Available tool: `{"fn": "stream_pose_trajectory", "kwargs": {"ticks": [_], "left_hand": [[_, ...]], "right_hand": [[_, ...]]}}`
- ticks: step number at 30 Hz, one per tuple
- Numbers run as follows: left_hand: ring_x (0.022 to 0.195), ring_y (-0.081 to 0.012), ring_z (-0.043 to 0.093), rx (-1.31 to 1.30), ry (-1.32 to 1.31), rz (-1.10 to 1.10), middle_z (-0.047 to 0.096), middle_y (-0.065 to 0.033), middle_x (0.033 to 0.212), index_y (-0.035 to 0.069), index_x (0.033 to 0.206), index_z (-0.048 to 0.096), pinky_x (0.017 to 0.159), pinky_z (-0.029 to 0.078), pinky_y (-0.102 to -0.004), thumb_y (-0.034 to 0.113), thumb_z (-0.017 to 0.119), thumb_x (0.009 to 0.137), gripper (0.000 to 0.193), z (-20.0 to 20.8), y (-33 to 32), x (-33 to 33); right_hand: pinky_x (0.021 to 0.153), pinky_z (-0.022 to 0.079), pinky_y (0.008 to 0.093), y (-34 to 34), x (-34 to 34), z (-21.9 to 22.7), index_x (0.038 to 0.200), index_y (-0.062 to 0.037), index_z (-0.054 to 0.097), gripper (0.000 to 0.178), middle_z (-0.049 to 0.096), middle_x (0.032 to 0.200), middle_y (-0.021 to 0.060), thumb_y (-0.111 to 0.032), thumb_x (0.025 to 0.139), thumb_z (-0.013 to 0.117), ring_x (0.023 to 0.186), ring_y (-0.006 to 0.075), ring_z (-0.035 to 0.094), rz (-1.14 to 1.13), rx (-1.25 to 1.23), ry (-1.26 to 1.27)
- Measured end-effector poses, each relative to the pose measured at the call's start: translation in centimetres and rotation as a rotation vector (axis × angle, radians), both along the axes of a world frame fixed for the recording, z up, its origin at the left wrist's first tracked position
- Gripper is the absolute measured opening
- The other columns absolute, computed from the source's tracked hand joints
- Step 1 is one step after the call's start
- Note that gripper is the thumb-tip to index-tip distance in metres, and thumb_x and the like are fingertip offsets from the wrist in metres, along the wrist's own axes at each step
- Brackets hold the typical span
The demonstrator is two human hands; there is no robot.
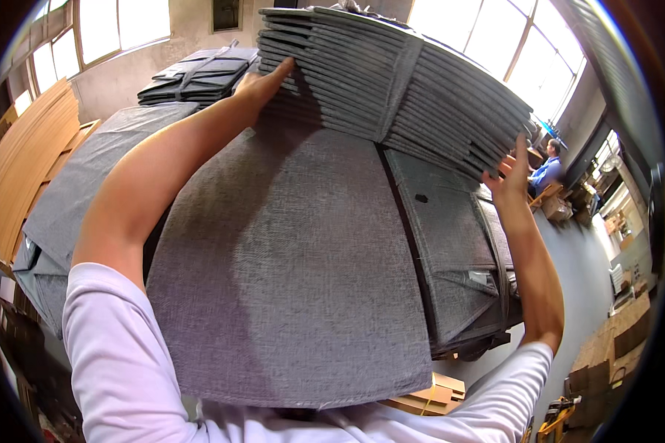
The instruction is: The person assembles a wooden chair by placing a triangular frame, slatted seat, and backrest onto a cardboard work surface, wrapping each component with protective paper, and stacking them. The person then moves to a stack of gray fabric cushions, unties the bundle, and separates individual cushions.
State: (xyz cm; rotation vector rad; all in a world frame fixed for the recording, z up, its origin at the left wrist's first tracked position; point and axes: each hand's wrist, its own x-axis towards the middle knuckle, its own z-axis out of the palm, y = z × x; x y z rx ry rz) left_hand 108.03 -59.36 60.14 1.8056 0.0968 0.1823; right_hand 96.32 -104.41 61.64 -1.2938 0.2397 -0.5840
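I hold up a thick bundle of flat grey fabric panels [414, 88], bound by a grey strap around its middle. My left hand [262, 83] grips the bundle's left edge. My right hand [508, 176] grips its lower right corner. The bundle is lifted above a large grey fabric sheet [288, 273] that lies on top of a stack in front of me.
Folded grey fabric boxes [458, 244] lie to the right of the sheet. More grey sheets [89, 177] and a strapped bundle [199, 74] lie at the left and back. Wooden boards [22, 155] are stacked far left. A person in blue [548, 171] sits at the right.
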Motion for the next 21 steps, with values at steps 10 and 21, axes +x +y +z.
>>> {"fn": "stream_pose_trajectory", "kwargs": {"ticks": [10, 21], "left_hand": [[0.096, -0.0272, 0.062, 0.125, 0.002, -0.038, 0.062, -0.0119, 0.095, 0.001, 0.099, 0.063, 0.087, 0.05, -0.0507, 0.086, 0.046, 0.076, 0.09, 1.5, 3.7, -3.4], [0.139, -0.0352, 0.036, 0.543, 0.022, -0.335, 0.039, -0.0275, 0.147, -0.004, 0.148, 0.029, 0.114, 0.029, -0.04, 0.071, 0.035, 0.093, 0.093, 3.3, -11.0, -24.7]], "right_hand": [[0.074, 0.058, 0.0374, 5.5, -22.7, 0.3, 0.117, -0.0017, 0.06, 0.036, 0.052, 0.129, 0.0153, -0.028, 0.093, 0.055, 0.108, 0.0245, 0.059, 0.537, -0.589, -0.198], [0.079, 0.05, 0.0502, -14.3, 3.4, 2.6, 0.122, -0.0102, 0.055, 0.046, 0.062, 0.116, 0.0102, -0.047, 0.096, 0.042, 0.097, 0.0288, 0.062, 0.1, -0.331, 0.515]]}}
